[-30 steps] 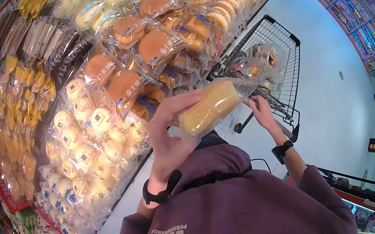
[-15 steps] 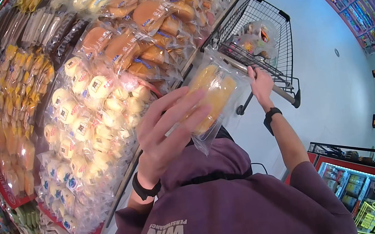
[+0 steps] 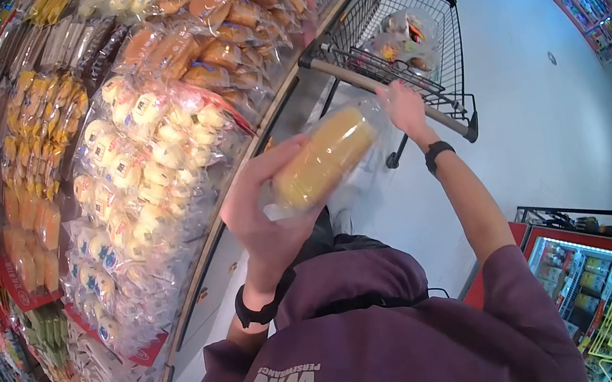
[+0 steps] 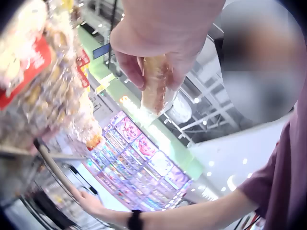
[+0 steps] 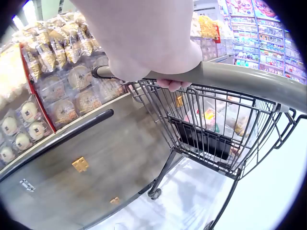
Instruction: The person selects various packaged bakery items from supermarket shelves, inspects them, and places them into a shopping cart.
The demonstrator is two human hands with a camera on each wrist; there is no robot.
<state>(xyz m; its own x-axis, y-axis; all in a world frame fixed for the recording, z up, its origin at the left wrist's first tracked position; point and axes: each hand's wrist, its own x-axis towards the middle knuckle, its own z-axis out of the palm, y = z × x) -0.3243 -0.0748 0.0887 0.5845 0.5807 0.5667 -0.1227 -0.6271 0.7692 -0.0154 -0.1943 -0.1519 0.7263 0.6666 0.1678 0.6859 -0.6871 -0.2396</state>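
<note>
Bread (image 3: 326, 157) in a clear wrapper is held by the left hand (image 3: 265, 210), with the thumb and fingers closed round it, above the floor (image 3: 534, 124) and between the right edge of the display stand (image 3: 209, 265) and the cart handle (image 3: 341, 75). The handle is gripped near its middle by the right hand (image 3: 404, 111), whose fingers are curled round the bar, while bagged goods (image 3: 410, 40) are carried in the wire basket (image 3: 450, 45). Packed white buns (image 3: 153, 148) are piled along the stand's right edge, with brown buns (image 3: 214, 4) heaped beyond them.
</note>
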